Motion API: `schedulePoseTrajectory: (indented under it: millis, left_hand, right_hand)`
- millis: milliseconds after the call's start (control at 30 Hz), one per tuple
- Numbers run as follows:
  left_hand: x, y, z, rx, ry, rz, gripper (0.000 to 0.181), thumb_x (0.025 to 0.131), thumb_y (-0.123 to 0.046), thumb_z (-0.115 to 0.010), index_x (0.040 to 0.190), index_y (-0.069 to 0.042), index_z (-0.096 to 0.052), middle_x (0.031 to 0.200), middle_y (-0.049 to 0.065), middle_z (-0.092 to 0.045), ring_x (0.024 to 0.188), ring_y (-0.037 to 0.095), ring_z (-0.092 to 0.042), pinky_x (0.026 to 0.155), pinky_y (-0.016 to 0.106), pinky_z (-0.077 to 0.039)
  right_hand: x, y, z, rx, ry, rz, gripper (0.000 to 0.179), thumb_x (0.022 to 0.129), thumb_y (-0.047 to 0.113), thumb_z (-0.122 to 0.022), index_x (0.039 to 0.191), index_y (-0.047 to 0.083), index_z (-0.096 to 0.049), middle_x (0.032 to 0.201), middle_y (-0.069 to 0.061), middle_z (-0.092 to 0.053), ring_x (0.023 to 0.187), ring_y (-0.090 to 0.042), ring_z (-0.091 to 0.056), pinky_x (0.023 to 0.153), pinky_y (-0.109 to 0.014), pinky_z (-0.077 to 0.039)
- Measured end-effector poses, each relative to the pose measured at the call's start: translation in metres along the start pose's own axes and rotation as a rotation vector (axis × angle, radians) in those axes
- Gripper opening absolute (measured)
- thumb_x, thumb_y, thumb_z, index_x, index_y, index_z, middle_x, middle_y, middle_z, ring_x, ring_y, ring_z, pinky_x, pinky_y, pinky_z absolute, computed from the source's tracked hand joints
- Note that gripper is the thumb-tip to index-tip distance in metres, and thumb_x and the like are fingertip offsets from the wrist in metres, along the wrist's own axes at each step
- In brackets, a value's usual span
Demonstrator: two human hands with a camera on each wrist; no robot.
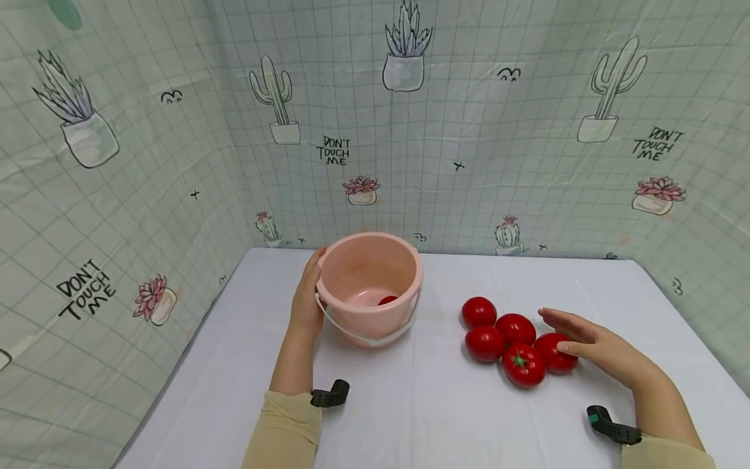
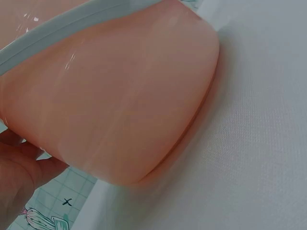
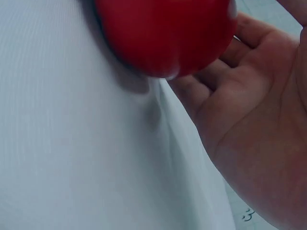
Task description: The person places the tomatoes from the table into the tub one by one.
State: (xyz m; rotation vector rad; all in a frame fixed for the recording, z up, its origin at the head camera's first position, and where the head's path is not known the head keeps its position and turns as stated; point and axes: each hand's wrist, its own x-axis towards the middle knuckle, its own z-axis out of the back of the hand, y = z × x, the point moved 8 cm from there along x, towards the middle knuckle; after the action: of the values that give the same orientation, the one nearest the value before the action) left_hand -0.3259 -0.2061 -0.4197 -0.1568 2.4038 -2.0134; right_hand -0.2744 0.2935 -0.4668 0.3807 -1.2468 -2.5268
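A pink bucket (image 1: 370,273) stands upright on the white table, its pale handle (image 1: 375,341) hanging down at the front. Part of a red tomato (image 1: 387,300) shows inside it. My left hand (image 1: 307,299) rests against the bucket's left side; in the left wrist view its fingers (image 2: 50,168) touch the outer wall. Several red tomatoes (image 1: 515,329) lie in a cluster to the right, one with a green star-shaped top (image 1: 521,361). My right hand (image 1: 606,348) is at the rightmost tomato (image 1: 555,354), thumb over its side and fingers stretched out beyond it.
The table (image 1: 404,417) has a white cover. Behind it and at both sides hangs a gridded cloth (image 1: 457,130) with cactus drawings. Black straps with small devices (image 1: 331,395) sit on both wrists.
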Motion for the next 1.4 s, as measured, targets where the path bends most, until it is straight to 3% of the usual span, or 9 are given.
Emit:
schedulePoseTrajectory:
  millis: [200, 367, 467, 533, 667, 867, 1400]
  left_hand:
    - [-0.001, 0.003, 0.0, 0.014, -0.001, 0.009, 0.041, 0.101, -0.051, -0.038, 0.141, -0.049, -0.045, 0.152, -0.021, -0.04, 0.142, 0.011, -0.033, 0.116, 0.051, -0.029]
    - [0.0, 0.0, 0.0, 0.009, 0.01, -0.032, 0.041, 0.102, -0.048, -0.036, 0.143, -0.047, -0.044, 0.152, -0.019, -0.04, 0.143, 0.011, -0.033, 0.118, 0.051, -0.028]
    - [-0.001, -0.001, 0.0, 0.011, 0.013, -0.047, 0.041, 0.103, -0.048, -0.035, 0.143, -0.046, -0.044, 0.152, -0.018, -0.041, 0.143, 0.01, -0.034, 0.119, 0.05, -0.028]
    - [-0.001, -0.002, 0.0, 0.015, 0.014, -0.054, 0.041, 0.103, -0.048, -0.035, 0.143, -0.046, -0.044, 0.152, -0.018, -0.041, 0.143, 0.01, -0.034, 0.119, 0.05, -0.028]
    - [-0.001, -0.002, 0.0, 0.016, 0.013, -0.059, 0.041, 0.103, -0.049, -0.035, 0.143, -0.047, -0.044, 0.151, -0.019, -0.042, 0.142, 0.01, -0.035, 0.119, 0.05, -0.028]
    - [-0.002, -0.001, 0.0, 0.01, 0.009, -0.055, 0.041, 0.103, -0.049, -0.036, 0.142, -0.047, -0.045, 0.15, -0.019, -0.043, 0.141, 0.009, -0.035, 0.119, 0.049, -0.028]
    - [0.0, -0.001, -0.001, -0.001, -0.006, -0.026, 0.04, 0.103, -0.047, -0.035, 0.142, -0.047, -0.046, 0.151, -0.019, -0.042, 0.142, 0.011, -0.035, 0.117, 0.049, -0.03]
  right_hand:
    - [-0.004, -0.009, -0.008, 0.046, 0.048, -0.015, 0.061, 0.097, 0.026, -0.059, 0.153, 0.025, -0.036, 0.158, -0.012, -0.036, 0.12, 0.023, -0.038, 0.096, -0.039, -0.049]
    - [-0.003, -0.013, -0.008, 0.078, 0.06, -0.033, 0.061, 0.095, 0.025, -0.062, 0.152, 0.026, -0.039, 0.153, 0.013, -0.041, 0.12, 0.023, -0.038, 0.09, -0.02, -0.048]
    - [-0.003, -0.016, -0.008, 0.095, 0.066, -0.054, 0.059, 0.095, 0.026, -0.062, 0.15, 0.025, -0.041, 0.145, 0.023, -0.043, 0.118, 0.019, -0.041, 0.087, -0.02, -0.048]
    - [-0.003, -0.018, -0.007, 0.093, 0.063, -0.074, 0.057, 0.096, 0.028, -0.062, 0.149, 0.025, -0.044, 0.139, 0.024, -0.047, 0.114, 0.013, -0.045, 0.082, -0.024, -0.05]
    - [-0.003, -0.02, -0.005, 0.081, 0.049, -0.101, 0.054, 0.094, 0.03, -0.064, 0.146, 0.023, -0.049, 0.132, 0.011, -0.054, 0.106, -0.003, -0.051, 0.075, -0.03, -0.051]
    - [-0.004, -0.023, -0.003, 0.058, 0.029, -0.108, 0.053, 0.094, 0.032, -0.065, 0.144, 0.022, -0.051, 0.131, 0.001, -0.056, 0.103, -0.005, -0.053, 0.074, -0.029, -0.051]
    - [-0.009, -0.018, 0.006, -0.014, -0.042, -0.063, 0.048, 0.097, 0.034, -0.061, 0.143, 0.025, -0.053, 0.125, 0.029, -0.055, 0.105, 0.004, -0.052, 0.074, -0.027, -0.048]
